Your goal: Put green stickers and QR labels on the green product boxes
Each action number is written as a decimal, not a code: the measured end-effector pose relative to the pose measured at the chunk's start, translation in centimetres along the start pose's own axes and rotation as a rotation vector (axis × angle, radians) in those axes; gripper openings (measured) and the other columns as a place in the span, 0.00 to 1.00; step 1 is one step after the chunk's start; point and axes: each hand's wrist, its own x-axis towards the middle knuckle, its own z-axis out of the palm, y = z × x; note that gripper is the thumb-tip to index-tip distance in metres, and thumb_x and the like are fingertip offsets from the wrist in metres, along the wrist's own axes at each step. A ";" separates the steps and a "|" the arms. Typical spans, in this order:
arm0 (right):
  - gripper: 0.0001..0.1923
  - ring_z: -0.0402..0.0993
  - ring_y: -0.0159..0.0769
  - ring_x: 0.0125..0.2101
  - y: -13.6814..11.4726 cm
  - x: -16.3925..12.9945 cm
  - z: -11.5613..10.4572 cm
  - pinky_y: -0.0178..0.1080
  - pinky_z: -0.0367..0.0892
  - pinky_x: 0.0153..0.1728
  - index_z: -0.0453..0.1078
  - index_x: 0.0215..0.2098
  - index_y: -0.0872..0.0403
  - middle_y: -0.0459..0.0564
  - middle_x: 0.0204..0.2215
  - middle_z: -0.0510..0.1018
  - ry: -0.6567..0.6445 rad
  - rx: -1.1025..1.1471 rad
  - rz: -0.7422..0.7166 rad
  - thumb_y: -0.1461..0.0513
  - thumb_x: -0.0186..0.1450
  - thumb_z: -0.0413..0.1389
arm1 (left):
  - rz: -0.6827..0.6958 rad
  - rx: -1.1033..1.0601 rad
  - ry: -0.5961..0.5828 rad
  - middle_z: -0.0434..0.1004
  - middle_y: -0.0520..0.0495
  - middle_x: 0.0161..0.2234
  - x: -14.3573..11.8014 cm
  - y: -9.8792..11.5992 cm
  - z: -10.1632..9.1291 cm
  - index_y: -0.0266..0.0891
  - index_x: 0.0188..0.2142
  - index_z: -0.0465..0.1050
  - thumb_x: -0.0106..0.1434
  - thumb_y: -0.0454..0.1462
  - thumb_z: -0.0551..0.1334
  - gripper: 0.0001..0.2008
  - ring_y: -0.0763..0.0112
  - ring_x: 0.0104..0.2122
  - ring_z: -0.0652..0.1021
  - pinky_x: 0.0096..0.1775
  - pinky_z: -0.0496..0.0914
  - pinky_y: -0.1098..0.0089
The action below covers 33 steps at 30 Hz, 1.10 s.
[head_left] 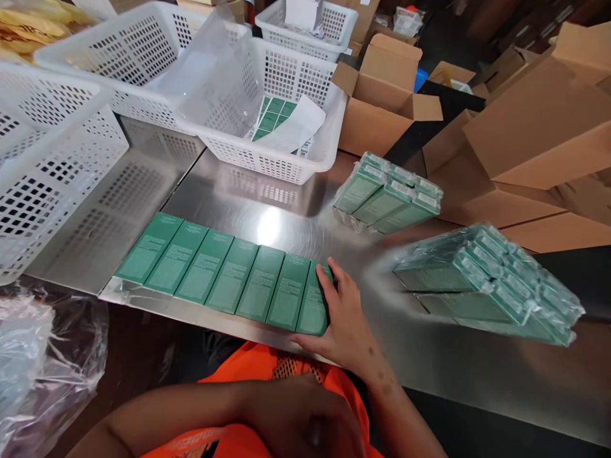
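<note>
A row of several slim green boxes lies side by side along the near edge of the steel table. My right hand is at the row's right end, gripping the last green box: its fingers reach the far end and its thumb lies by the near end. Close to my body, over the orange clothing, is my left hand. It is dark and blurred, and its fingers cannot be made out.
Two film-wrapped bundles of green boxes stand to the right on the steel table. White perforated baskets line the back and left, one with green-printed sheets. Open cartons stand behind; clear plastic film hangs lower left.
</note>
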 end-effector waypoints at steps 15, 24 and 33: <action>0.17 0.53 0.61 0.67 6.4 8.9 -11.8 0.62 0.52 0.63 0.68 0.52 0.65 0.74 0.61 0.67 0.418 -0.543 0.308 0.67 0.66 0.52 | -0.043 0.175 0.182 0.61 0.53 0.16 -0.1 1.0 0.4 0.39 0.18 0.62 0.62 0.56 0.62 0.27 0.76 0.18 0.64 0.23 0.58 0.74; 0.29 0.75 0.44 0.39 0.5 -3.2 -7.8 0.41 0.72 0.31 0.64 0.63 0.45 0.54 0.44 0.76 0.757 0.071 0.304 0.52 0.65 0.60 | -0.213 -0.041 0.594 0.67 0.54 0.28 0.3 5.7 -0.6 0.44 0.56 0.68 0.69 0.53 0.56 0.22 0.80 0.17 0.63 0.20 0.60 0.75; 0.26 0.75 0.50 0.50 1.7 -7.8 -2.1 0.52 0.76 0.46 0.65 0.60 0.43 0.55 0.51 0.72 0.634 0.485 0.179 0.53 0.65 0.61 | -0.065 0.171 0.843 0.75 0.51 0.34 5.1 6.6 -1.8 0.42 0.51 0.69 0.66 0.48 0.64 0.18 0.72 0.27 0.74 0.31 0.72 0.70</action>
